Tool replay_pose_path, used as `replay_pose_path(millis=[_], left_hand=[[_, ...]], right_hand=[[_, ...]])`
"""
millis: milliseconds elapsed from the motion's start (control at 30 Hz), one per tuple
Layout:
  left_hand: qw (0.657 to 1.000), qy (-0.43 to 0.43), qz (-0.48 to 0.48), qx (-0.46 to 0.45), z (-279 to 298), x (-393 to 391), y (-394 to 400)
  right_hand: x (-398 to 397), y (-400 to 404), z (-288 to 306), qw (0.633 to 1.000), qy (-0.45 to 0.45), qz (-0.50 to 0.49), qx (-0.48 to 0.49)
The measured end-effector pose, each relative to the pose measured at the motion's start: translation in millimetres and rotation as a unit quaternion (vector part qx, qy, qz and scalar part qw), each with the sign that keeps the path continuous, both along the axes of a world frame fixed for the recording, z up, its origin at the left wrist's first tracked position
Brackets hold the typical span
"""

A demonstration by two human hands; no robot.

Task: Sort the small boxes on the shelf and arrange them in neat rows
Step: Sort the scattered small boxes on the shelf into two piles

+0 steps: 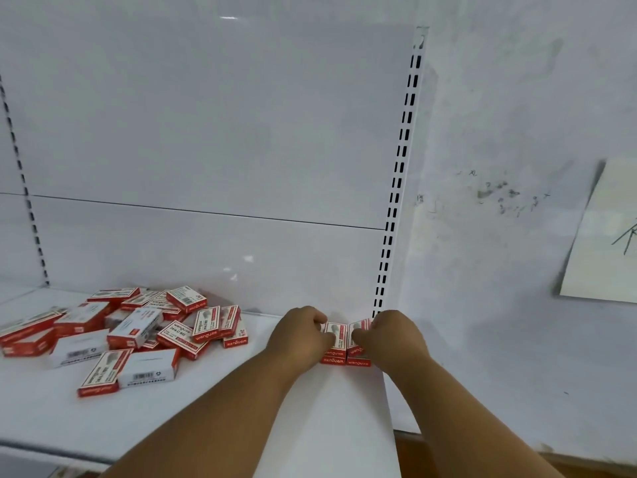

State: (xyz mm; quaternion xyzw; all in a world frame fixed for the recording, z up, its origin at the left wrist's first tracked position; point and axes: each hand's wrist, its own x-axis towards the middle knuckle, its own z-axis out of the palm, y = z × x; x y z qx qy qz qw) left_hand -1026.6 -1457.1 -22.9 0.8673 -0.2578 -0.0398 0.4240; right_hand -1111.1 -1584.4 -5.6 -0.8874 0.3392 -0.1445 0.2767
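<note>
Now my left hand (303,334) and right hand (393,336) each curl a grip on the two stacked boxes (344,345) at the far right corner of the shelf (310,426). I'd square their near edges flush, press them together against the upright (396,188), and keep labels facing alike. Further left, the loose pile (138,332) lies jumbled, waiting for rows.

Red-and-white small boxes (138,334) heaped left on white shelf (241,391); two side-by-side right.
</note>
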Motion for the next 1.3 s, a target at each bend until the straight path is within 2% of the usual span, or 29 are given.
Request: replay_pose_path(millis=[133, 333, 500, 600, 900, 967, 1033, 1100, 1167, 1300], left_hand=[[0.997, -0.081, 0.016, 0.003, 3.4, -7.3, 0.1], [0.985, -0.173, -0.012, 0.019, 26.4, -9.5, 38.8], [0.978, -0.202, 0.028, 0.030, 39.1, 22.3, 129.6], [0.978, -0.203, 0.043, 0.026, 40.8, 51.7, 193.4], [0.966, -0.239, 0.068, 0.073, 28.0, 151.4, 360.7], [0.955, -0.255, 0.088, 0.123, 23.8, 169.2, 377.7], [0.951, -0.226, 0.097, 0.187, 20.2, 182.1, 386.1], [0.954, -0.189, 0.094, 0.215, 16.3, 189.7, 389.6], [0.965, -0.164, 0.094, 0.184, 13.3, 195.3, 389.9], [0.982, -0.125, 0.122, 0.065, 7.3, 208.6, 391.7]], right_hand=[[-2.8, 0.2, 5.8, 0.995, 0.012, -0.002, -0.097], [10.4, 40.3, 17.3, 0.990, -0.066, 0.049, -0.115], [45.7, 122.9, 34.5, 0.979, -0.123, 0.115, -0.116], [79.0, 181.8, 36.4, 0.971, -0.121, 0.163, -0.123], [171.5, 338.1, 23.8, 0.962, -0.128, 0.211, -0.117], [185.1, 354.1, 21.9, 0.962, -0.116, 0.206, -0.139], [199.3, 360.9, 23.3, 0.962, -0.097, 0.193, -0.170], [214.2, 361.5, 24.4, 0.960, -0.073, 0.183, -0.199], [231.7, 359.2, 22.6, 0.959, -0.024, 0.176, -0.220], [265.3, 352.7, 18.4, 0.950, 0.099, 0.175, -0.238]])
